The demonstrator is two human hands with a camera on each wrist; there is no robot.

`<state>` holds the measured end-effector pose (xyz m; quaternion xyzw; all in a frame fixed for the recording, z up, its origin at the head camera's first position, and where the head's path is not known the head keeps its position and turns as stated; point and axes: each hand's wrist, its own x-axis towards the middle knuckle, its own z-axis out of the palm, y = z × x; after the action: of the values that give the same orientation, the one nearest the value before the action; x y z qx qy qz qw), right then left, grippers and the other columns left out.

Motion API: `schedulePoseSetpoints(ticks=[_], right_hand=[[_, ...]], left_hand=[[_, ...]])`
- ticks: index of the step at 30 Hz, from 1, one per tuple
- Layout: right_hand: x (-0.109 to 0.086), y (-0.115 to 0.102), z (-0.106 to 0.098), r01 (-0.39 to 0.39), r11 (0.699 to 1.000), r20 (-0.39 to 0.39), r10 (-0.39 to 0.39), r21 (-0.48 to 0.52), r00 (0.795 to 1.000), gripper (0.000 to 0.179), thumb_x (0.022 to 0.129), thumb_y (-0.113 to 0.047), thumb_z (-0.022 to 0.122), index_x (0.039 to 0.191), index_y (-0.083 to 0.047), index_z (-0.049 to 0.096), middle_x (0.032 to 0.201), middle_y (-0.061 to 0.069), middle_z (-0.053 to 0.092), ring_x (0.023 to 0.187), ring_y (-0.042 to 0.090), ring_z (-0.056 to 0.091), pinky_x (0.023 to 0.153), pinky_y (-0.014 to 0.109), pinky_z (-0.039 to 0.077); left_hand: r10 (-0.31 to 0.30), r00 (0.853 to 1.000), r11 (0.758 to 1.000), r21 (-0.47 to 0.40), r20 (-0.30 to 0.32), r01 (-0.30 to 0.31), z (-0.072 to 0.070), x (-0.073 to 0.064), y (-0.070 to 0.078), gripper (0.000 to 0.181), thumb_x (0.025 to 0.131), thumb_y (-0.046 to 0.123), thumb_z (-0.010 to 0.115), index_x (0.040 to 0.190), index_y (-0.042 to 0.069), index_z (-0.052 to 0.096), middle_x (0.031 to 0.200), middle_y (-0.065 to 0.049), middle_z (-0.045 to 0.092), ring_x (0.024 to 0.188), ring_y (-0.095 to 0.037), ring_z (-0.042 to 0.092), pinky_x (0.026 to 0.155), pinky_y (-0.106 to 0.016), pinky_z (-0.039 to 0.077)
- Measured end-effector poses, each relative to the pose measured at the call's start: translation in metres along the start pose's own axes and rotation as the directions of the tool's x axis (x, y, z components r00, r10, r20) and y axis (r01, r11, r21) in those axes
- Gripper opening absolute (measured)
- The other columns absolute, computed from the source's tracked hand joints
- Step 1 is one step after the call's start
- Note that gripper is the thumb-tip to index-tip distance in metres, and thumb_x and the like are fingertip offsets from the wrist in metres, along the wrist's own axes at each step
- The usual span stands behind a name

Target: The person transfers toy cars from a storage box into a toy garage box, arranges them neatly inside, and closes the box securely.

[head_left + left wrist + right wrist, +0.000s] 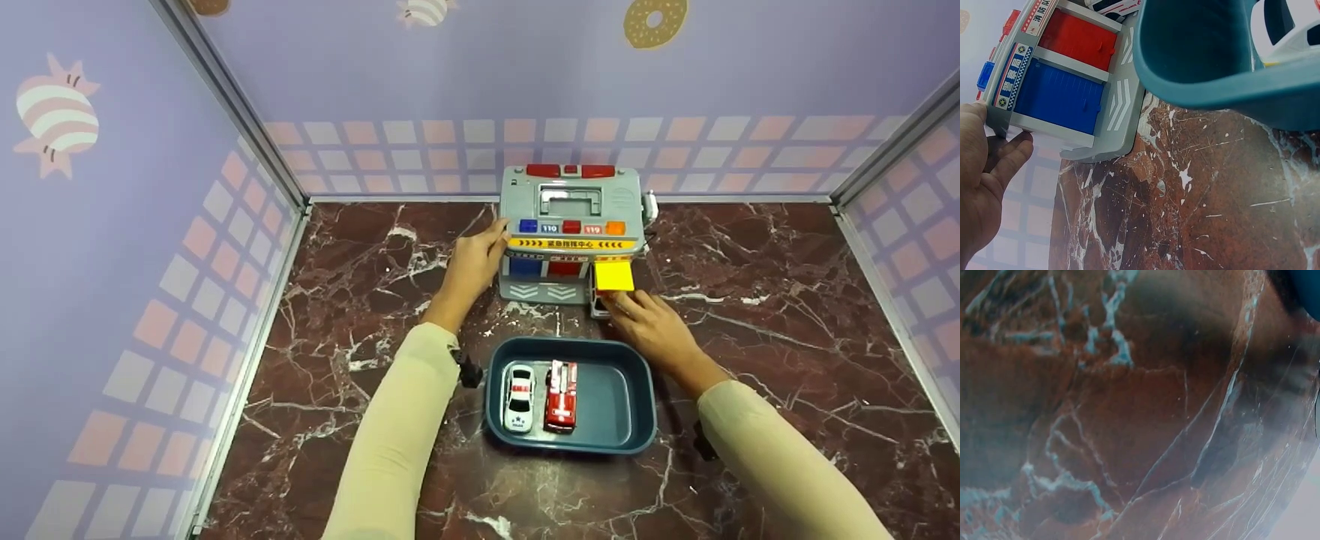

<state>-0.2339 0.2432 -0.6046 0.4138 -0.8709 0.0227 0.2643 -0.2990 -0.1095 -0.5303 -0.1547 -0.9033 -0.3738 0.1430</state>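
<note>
A grey toy rescue station [570, 210] stands against the back wall, with a blue door [1061, 95] and a red door [1078, 42] down and a yellow door [614, 276] raised. My left hand [474, 261] grips the station's left edge; in the left wrist view its thumb and fingers lie about the roof's corner. Under the yellow door, a white toy ambulance [598, 304] sits partly in the right bay. My right hand [651, 324] holds the ambulance at its near end, the fingertips partly hidden under the door. The right wrist view shows no hand.
A dark teal bin [495, 341] stands in front of the station. Inside are a white toy police car [519, 399] and a red toy fire truck [561, 397]. The marbled tabletop [787, 360] is bounded by purple patterned walls [420, 82].
</note>
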Motion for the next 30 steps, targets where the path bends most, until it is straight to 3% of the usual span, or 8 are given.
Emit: schedulePoseSetpoints(ticks=[8, 20, 30], right_hand=[[-0.0044, -0.0008, -0.0027, -0.026, 1.0, 0.093, 0.025, 0.004, 0.995, 0.047, 0.103, -0.013, 0.06, 0.149, -0.008, 0.068, 0.133, 0.014, 0.061, 0.101, 0.04, 0.058, 0.075, 0.055, 0.057], [-0.0058, -0.0017, -0.0033, -0.081, 0.997, 0.2, 0.075, 0.021, 0.977, 0.057, 0.103, -0.02, 0.067, 0.159, -0.012, 0.06, 0.14, 0.017, 0.058, 0.109, 0.044, 0.056, 0.085, 0.062, 0.058], [-0.0049, -0.0036, -0.0039, -0.124, 0.992, 0.216, 0.117, 0.018, 0.969, 0.059, 0.101, -0.025, 0.077, 0.157, -0.012, 0.062, 0.142, 0.022, 0.059, 0.113, 0.046, 0.057, 0.092, 0.065, 0.057]], left_hand=[[-0.03, 1.0, 1.0, -0.009, 0.008, 0.03, 0.0002, 0.0002, 0.0009, 0.04, 0.115, 0.022, 0.062, 0.151, 0.005, 0.067, 0.148, -0.02, 0.066, 0.142, -0.038, 0.065, 0.123, -0.044, 0.052], [-0.021, 1.0, 1.0, -0.001, 0.006, 0.021, 0.0002, -0.0003, -0.0003, 0.041, 0.115, 0.024, 0.06, 0.151, 0.004, 0.067, 0.149, -0.019, 0.066, 0.142, -0.038, 0.065, 0.122, -0.046, 0.052], [-0.006, 1.0, 1.0, 0.004, 0.006, 0.006, 0.0004, 0.0, 0.0001, 0.042, 0.116, 0.024, 0.059, 0.152, 0.003, 0.066, 0.15, -0.02, 0.067, 0.142, -0.038, 0.065, 0.121, -0.048, 0.053]])
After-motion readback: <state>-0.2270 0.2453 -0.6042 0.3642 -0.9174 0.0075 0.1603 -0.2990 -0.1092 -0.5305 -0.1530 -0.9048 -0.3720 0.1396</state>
